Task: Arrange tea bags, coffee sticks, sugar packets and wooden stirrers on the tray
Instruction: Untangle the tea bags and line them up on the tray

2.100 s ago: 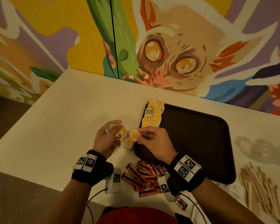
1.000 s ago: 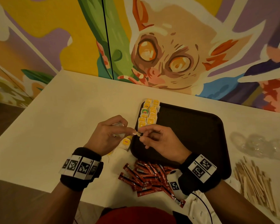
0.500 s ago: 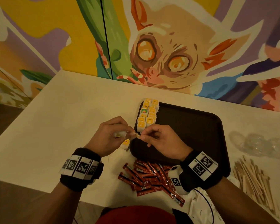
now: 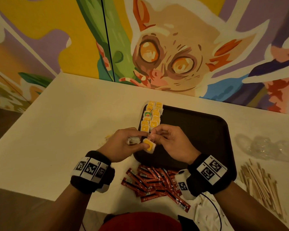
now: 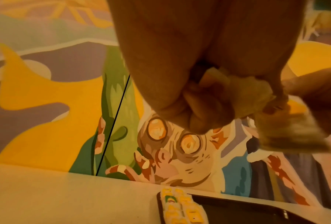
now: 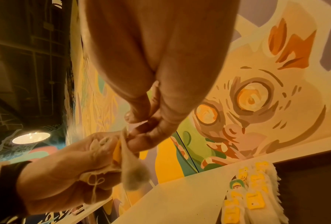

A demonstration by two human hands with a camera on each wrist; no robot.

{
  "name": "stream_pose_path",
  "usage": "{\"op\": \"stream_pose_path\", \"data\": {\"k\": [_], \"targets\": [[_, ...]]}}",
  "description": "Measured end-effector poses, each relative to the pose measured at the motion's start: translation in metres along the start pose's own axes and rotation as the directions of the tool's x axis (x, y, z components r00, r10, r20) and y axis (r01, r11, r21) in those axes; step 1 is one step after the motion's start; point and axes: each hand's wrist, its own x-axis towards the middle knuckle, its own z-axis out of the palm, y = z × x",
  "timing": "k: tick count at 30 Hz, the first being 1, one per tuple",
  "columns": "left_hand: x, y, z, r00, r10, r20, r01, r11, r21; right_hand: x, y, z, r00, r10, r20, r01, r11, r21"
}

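One tray (image 4: 198, 130), two rows of tea bags (image 4: 151, 116), piles of coffee sticks (image 4: 150, 182) and stirrers (image 4: 264, 189) too heaped to count.

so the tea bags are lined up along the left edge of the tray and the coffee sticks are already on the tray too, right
Not quite. The tea bags do line the left edge of the tray, but the head view shows the red coffee sticks lying in a heap on the table, in front of the tray's near edge.
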Motion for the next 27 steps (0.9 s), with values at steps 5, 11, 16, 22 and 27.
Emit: {"op": "stream_pose_path", "data": {"k": [5, 11, 16, 22, 27], "targets": [[0.005, 0.002, 0.002, 0.999, 0.001, -0.037, -0.003, 0.999, -0.053, -0.001, 0.0, -0.004, 0.999, -0.006, -0.035, 0.006, 1.0, -0.012], [0.011, 0.0, 0.005, 0.999, 0.036, -0.019, -0.035, 0.999, 0.034, -0.006, -0.005, -0.008, 0.99, -0.052, -0.135, 0.053, 0.999, 0.005], [0.012, 0.0, 0.008, 0.999, 0.035, -0.027, -0.032, 0.996, 0.083, -0.008, -0.006, -0.006, 0.967, -0.123, -0.222, 0.118, 0.992, -0.037], [0.015, -0.001, 0.009, 0.999, 0.015, -0.05, -0.009, 0.992, 0.124, -0.012, -0.009, -0.003, 0.975, -0.117, -0.189, 0.115, 0.993, -0.025], [0.015, 0.001, 0.008, 0.994, 0.056, -0.097, -0.041, 0.988, 0.147, -0.009, -0.008, -0.012, 0.991, 0.05, -0.123, -0.064, 0.992, -0.11]]}}
